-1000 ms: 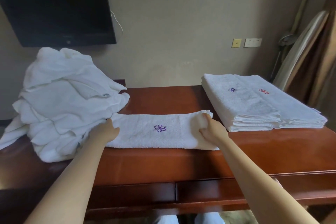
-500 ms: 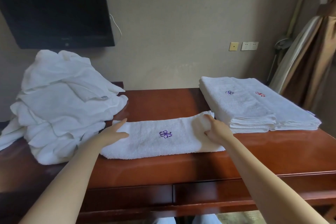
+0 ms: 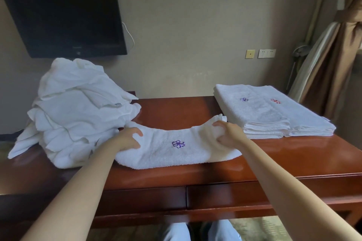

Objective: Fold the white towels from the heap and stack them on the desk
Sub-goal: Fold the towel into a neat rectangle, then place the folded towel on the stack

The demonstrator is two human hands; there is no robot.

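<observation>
Nearest, the desk [image 3: 293, 164] shows its front edge, with two drawer fronts below it. Just behind that edge, about the middle, lies a long towel [image 3: 166, 157] folded into a narrow band, a purple emblem [image 3: 178, 144] facing up; both ends bend toward the back, so the band curves. The left hand [image 3: 129, 139] grasps the left end, fingers curled over the cloth. The right hand [image 3: 228, 133] clutches the right end, fingers and thumb pinching the bunched layers. At the desk's left end sits the heap [image 3: 78, 111] of loose white towels, touching the band's left end. Toward the back right corner lies the stack [image 3: 274, 115] of folded towels, just beside the right hand. Behind, a dark television [image 3: 64, 17] hangs on the wall
</observation>
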